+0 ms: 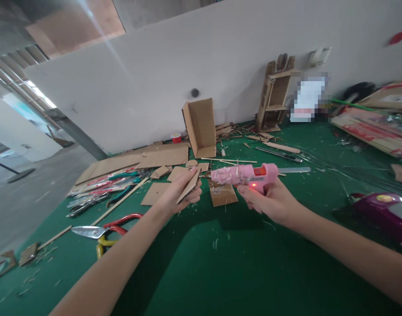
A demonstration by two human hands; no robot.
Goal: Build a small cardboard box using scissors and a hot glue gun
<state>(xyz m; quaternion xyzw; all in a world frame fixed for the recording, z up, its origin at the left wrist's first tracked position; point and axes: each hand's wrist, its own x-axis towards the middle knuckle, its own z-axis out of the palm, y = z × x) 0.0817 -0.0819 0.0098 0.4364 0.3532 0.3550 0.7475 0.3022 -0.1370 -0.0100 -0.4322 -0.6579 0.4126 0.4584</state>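
Note:
In the head view my left hand (pixel 178 194) pinches a small cardboard piece (pixel 189 186), held tilted above the table. My right hand (pixel 274 202) is wrapped round the handle of a pink hot glue gun (pixel 240 174), whose small light glows orange-red. A clear glue stick (pixel 295 170) sticks out of its back end. The gun's nozzle points left and meets or nearly meets the upper edge of the cardboard piece; exact contact is hard to tell. Beneath the gun, a brown cardboard square (pixel 224 197) lies on the green table.
Scissors (pixel 89 231) with red and yellow handles lie left of my forearm. An open cardboard box form (pixel 202 127) stands by the wall, with a taller cardboard shelf (pixel 275 96) to its right. Packaged tools (pixel 104 186) lie left; a purple object (pixel 378 210) sits right.

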